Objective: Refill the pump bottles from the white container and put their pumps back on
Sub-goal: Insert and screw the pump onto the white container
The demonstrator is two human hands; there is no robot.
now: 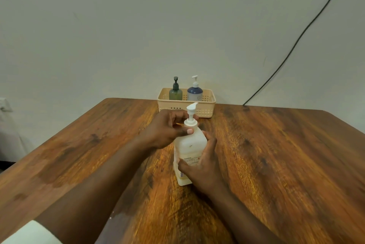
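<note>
A: Item one, white container (pixel 189 151)?
B: Upright on wooden table (pixel 276 155); right hand (pixel 201 164) wrapped round its body, left hand (pixel 167 129) pinching the pump collar (pixel 190 123).
A: Handling?
B: Brace the base, twist the collar only. Green pump bottle (pixel 175 92) and blue pump bottle (pixel 195 91) wait beyond the fingertips in the basket (pixel 205 109).

Both hands busy, arms reaching forward from the bottom of the view.

My left hand (pixel 167 127) is up high with fingers curled and the thumb (pixel 188 130) pinched in toward them. My right hand (pixel 201 162) sits lower, palm wrapped sideways with fingers spread in a grip. The left forearm crosses in from the lower left, with a white sleeve (pixel 29 232) at the elbow.
</note>
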